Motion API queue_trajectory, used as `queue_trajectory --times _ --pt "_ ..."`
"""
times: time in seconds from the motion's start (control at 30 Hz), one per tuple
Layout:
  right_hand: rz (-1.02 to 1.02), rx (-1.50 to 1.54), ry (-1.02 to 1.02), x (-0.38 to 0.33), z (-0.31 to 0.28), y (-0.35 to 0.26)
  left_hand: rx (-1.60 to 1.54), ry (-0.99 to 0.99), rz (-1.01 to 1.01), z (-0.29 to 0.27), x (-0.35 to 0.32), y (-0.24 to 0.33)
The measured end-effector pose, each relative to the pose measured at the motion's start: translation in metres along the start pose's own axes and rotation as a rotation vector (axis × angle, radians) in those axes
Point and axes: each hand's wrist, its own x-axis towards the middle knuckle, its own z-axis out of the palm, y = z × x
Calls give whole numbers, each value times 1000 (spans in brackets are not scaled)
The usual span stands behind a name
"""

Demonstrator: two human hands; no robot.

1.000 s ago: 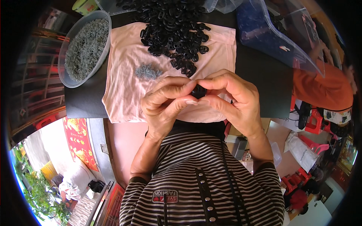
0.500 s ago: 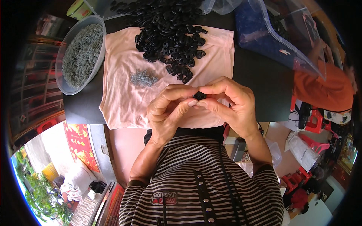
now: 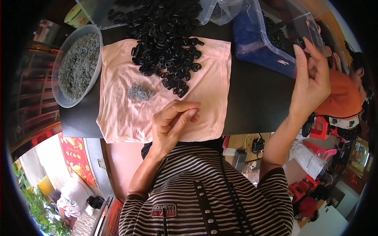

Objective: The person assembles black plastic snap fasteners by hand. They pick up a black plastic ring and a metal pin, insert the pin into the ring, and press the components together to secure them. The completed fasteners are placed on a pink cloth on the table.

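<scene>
Between the thumb and fingertips of my right hand [image 3: 313, 80] is a small black plastic part [image 3: 301, 42]. That hand is raised at the right, by a clear plastic bin [image 3: 252, 29] with dark parts inside. My left hand [image 3: 170, 124] hovers over the near edge of a pink cloth [image 3: 208, 90], thumb and fingers drawn together; whether anything tiny is pinched there I cannot see. Beyond it lies a small heap of thin grey pin-like pieces [image 3: 139, 93]. A large pile of black plastic parts [image 3: 161, 47] spreads over the far side of the cloth.
At the left, a round clear tub [image 3: 55, 84] is full of grey pin-like pieces. Another clear container [image 3: 103, 21] lies behind the black pile. The dark table [image 3: 252, 106] extends beyond the cloth. A person in orange [image 3: 342, 94] is at the right.
My hands, together over the cloth around a black part, have separated. The right has swung out to the bin with a black part; the left remains over the cloth. The view has shifted slightly.
</scene>
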Motion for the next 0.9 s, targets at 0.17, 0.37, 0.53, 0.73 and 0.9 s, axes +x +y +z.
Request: queue_trajectory --times 0.17,0.37,0.53,0.73,0.9 --pt "-156 -28 22 -9 9 -22 6 26 -13 -2 -1 0" --pt "-77 255 -571 -72 70 -32 2 8 -63 -2 1 1" --pt "-47 182 -644 -87 98 -23 -24 7 -63 -1 0 0" --pt "20 257 -648 -92 96 -22 -33 -8 -49 -3 0 -1" --pt "275 431 -805 -84 62 -57 -236 75 -72 -3 -4 2"
